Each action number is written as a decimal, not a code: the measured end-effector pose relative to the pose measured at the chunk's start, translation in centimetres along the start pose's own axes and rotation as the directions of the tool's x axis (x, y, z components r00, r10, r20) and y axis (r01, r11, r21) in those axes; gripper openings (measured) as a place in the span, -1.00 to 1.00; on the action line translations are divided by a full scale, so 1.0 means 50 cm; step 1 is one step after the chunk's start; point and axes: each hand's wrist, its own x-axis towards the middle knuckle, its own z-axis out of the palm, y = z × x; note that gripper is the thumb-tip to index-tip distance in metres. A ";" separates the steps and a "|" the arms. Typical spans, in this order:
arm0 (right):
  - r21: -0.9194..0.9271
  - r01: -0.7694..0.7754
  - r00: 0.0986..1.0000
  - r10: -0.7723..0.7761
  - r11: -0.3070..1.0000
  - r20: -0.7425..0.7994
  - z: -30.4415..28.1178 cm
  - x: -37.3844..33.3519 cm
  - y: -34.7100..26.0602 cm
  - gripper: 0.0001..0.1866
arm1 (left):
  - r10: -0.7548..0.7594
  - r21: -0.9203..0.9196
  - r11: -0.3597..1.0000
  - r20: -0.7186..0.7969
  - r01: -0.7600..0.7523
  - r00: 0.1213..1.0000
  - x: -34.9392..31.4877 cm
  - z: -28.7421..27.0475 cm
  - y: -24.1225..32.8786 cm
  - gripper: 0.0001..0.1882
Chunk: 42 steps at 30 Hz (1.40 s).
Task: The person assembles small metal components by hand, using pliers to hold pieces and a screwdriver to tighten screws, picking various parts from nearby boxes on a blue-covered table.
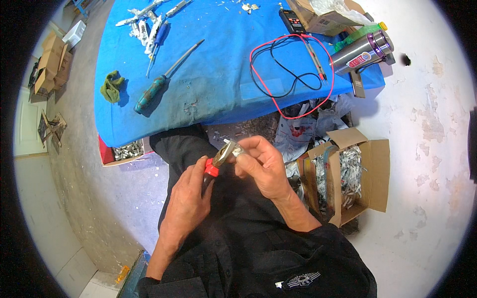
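Note:
My left hand (186, 206) is closed around pliers (212, 169) with red and dark handles. The metal jaws point up and to the right, above my lap. A small whitish part (237, 151) sits between the thumb and fingers of my right hand (266, 171). The plier jaws meet this part or lie right against it; my fingers partly cover it, so its exact kind is hidden. Both hands are close together, just short of the table's near edge.
The blue-covered table (223, 64) carries a large screwdriver (150, 94), a blue screwdriver (161, 35), a green cloth (112, 87), a multimeter (292, 21) with red and black leads, and a metal flask (355, 54). Below right stands a cardboard box (377, 174) of scraps; below left, a box of metal parts (128, 150).

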 end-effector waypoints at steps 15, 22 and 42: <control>-0.195 0.012 0.992 -0.036 0.981 -0.121 0.002 -0.003 -0.023 -0.68 | -0.022 0.132 0.990 -0.214 0.051 0.977 -0.008 -0.020 -0.022 -0.48; 0.334 -0.073 0.997 0.071 0.940 0.018 -0.012 0.003 -0.005 -0.65 | 0.020 0.058 0.998 -0.052 -0.017 0.998 -0.003 -0.010 -0.002 -0.38; 0.083 0.035 0.999 -0.033 0.996 -0.022 -0.010 0.000 0.000 -0.66 | 0.032 0.009 0.999 0.009 -0.033 0.999 0.004 -0.013 0.025 -0.43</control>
